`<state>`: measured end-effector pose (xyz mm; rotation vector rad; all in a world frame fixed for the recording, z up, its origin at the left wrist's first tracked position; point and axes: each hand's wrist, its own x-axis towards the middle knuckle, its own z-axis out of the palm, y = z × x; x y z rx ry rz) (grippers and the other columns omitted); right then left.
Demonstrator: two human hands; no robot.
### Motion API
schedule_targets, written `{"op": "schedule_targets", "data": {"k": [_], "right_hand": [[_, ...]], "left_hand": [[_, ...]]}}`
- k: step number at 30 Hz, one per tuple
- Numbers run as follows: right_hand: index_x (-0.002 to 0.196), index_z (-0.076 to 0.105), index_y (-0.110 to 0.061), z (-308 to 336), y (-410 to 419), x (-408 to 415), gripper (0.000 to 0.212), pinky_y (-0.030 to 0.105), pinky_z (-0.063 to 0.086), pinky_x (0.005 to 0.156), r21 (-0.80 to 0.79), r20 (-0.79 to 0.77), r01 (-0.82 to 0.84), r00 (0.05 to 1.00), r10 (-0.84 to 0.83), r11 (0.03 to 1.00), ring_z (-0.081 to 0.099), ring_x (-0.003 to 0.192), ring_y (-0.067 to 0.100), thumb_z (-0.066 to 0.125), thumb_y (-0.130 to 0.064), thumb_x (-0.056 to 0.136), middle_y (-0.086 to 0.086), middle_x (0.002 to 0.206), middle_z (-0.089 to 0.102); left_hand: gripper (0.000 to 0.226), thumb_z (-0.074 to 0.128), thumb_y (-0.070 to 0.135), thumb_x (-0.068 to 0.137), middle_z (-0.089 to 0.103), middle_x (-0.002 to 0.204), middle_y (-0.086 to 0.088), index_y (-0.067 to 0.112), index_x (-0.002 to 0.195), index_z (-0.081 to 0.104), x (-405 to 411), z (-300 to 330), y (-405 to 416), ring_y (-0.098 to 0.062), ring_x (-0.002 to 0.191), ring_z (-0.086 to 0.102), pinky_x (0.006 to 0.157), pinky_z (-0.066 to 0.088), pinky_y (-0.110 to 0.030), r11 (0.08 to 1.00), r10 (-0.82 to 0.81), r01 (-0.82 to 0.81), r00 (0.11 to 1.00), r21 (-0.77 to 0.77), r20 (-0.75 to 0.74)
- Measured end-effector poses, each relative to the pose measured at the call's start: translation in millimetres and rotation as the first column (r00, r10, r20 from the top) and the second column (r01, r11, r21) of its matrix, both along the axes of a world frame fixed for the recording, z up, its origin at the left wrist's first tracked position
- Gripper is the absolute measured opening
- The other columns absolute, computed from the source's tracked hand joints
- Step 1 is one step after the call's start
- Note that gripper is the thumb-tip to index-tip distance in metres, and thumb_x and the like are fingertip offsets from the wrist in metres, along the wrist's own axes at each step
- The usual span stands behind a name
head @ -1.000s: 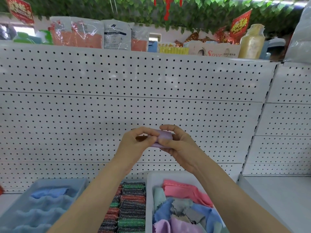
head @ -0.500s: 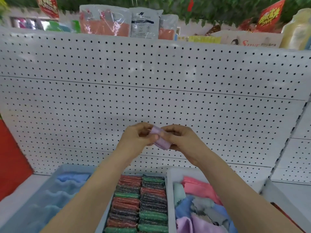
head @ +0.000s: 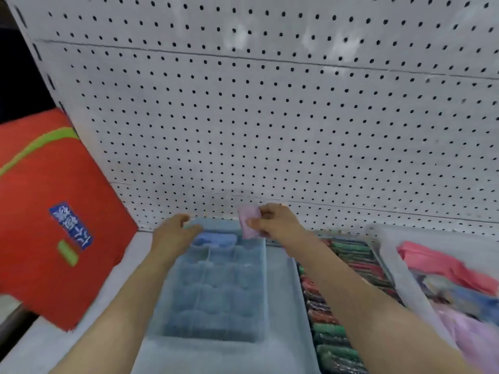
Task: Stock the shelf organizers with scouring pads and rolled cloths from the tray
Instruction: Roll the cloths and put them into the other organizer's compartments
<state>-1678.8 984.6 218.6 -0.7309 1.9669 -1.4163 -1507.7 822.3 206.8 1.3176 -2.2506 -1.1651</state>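
Both hands have dropped from chest height in front of the pegboard down to the far end of the blue organizer, and the pair has split: half a second ago they pinched the lilac cloth together, whereas now only the right hand [head: 275, 221] has it. Its grip is clenched on the rolled lilac cloth [head: 249, 221], thumb and fingers pinching the roll, which stands roughly upright just above the organizer's far right corner. The left hand [head: 172, 233] has a released grip, its fingers loosely extended and resting at the far left rim of the blue organizer [head: 266, 279]; whether they press on the rim cannot be told through the blur. Inside the organizer, a grid of scalloped compartments shows, and one blue rolled cloth [head: 214, 238] lies in the far row, between the two hands. To the right of the organizer sits a box packed with scouring pads [head: 348, 255] in green, red and dark stripes, partly hidden behind the right forearm. Further right, a pale tray [head: 399, 276] holds loose cloths, with a pink cloth [head: 432, 261] at its far end and blue and lilac ones nearer. A red bag [head: 48, 211] with a green stripe leans on the shelf at the left, beside the white pegboard [head: 270, 117].
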Motion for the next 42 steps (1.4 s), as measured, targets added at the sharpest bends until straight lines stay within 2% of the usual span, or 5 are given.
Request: {"op": "schedule_targets", "data": {"k": [7, 13, 20, 32, 42], "right_hand": [[0.101, 0.065, -0.016, -65, -35, 19, 0.018, 0.032, 0.051, 0.072, 0.127, -0.394, 0.152, 0.915, -0.091, 0.980, 0.062, 0.081, 0.021, 0.071, -0.018, 0.085, -0.001, 0.089, 0.067], [0.119, 0.059, -0.016, -74, -33, 14, 0.029, 0.033, 0.039, 0.082, 0.532, -0.783, 0.277, 0.520, 0.341, 0.800, 0.063, 0.102, 0.027, 0.059, -0.029, 0.093, 0.003, 0.113, 0.065], [0.104, 0.065, -0.019, -74, -58, 16, 0.021, 0.029, 0.040, 0.073, 0.764, -0.621, 0.275, 0.557, 0.551, 0.583, 0.066, 0.097, 0.028, 0.057, -0.015, 0.085, 0.005, 0.105, 0.070], [0.102, 0.065, -0.020, -78, -76, 17, 0.018, 0.031, 0.044, 0.077, 0.798, -0.507, 0.156, 0.697, 0.508, 0.582, 0.063, 0.102, 0.029, 0.049, -0.018, 0.091, 0.006, 0.106, 0.067], [0.134, 0.055, -0.019, 0, -34, 14, 0.040, 0.037, 0.041, 0.100, 0.419, -0.692, 0.101, 0.679, 0.245, 0.902, 0.051, 0.123, 0.025, 0.058, -0.024, 0.095, 0.005, 0.139, 0.053]], "left_hand": [[0.022, 0.071, 0.006, 0.085, 0.072, 0.100, -0.015, 0.009, 0.107, 0.069, 30, -49, -39, -0.029, 0.081, 0.066, 0.068, 0.054, -0.032, 0.901, 0.044, 0.004, 0.994, 0.433, -0.102], [0.021, 0.064, -0.004, 0.089, 0.070, 0.095, -0.014, 0.009, 0.105, 0.066, 36, -51, -52, -0.026, 0.076, 0.065, 0.063, 0.053, -0.030, 0.844, 0.025, 0.065, 0.987, 0.532, -0.159], [0.021, 0.064, -0.003, 0.089, 0.072, 0.095, -0.014, 0.011, 0.104, 0.069, 43, -51, -67, -0.024, 0.075, 0.067, 0.062, 0.054, -0.029, 0.825, -0.038, 0.133, 0.983, 0.550, -0.179], [0.021, 0.061, -0.001, 0.091, 0.072, 0.095, -0.012, 0.019, 0.096, 0.067, 48, -42, -66, -0.027, 0.077, 0.067, 0.072, 0.057, -0.036, 0.821, 0.013, 0.070, 0.990, 0.567, -0.140], [0.058, 0.067, 0.012, 0.083, 0.055, 0.129, -0.027, 0.008, 0.138, 0.047, 20, -42, -59, -0.046, 0.113, 0.054, 0.094, 0.049, -0.054, 0.984, 0.110, -0.135, 0.974, 0.116, 0.198]]}}
